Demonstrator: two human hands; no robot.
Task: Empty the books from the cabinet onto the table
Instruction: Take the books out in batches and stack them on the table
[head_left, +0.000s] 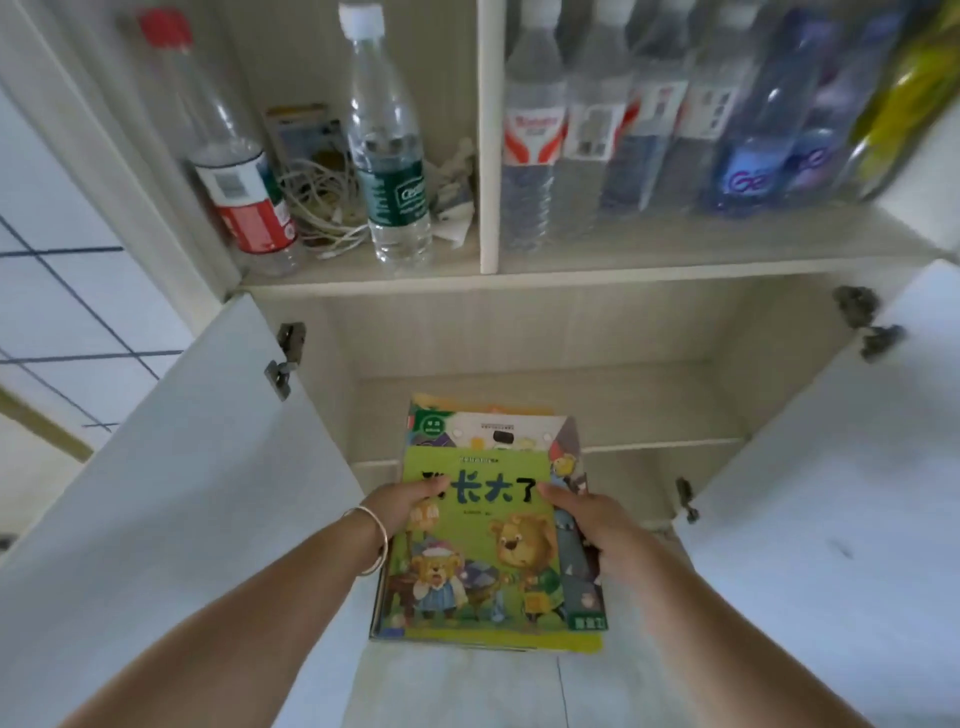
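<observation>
Head view: my left hand (402, 501) and right hand (584, 522) grip a stack of picture books (491, 540) before the open cabinet (597, 358).

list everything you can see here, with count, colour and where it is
books: small stack, count unclear, green bear cover on top, held in front of the open lower cabinet
bottles, left shelf: two, clear; one red cap, one white cap
bottles, right shelf: row, clear and blue, count unclear
cables: white tangle between the left bottles
cabinet doors: two, white, open
bracelet: one, silver, left wrist
left hand: grips stack's left edge
right hand: grips stack's right edge
</observation>
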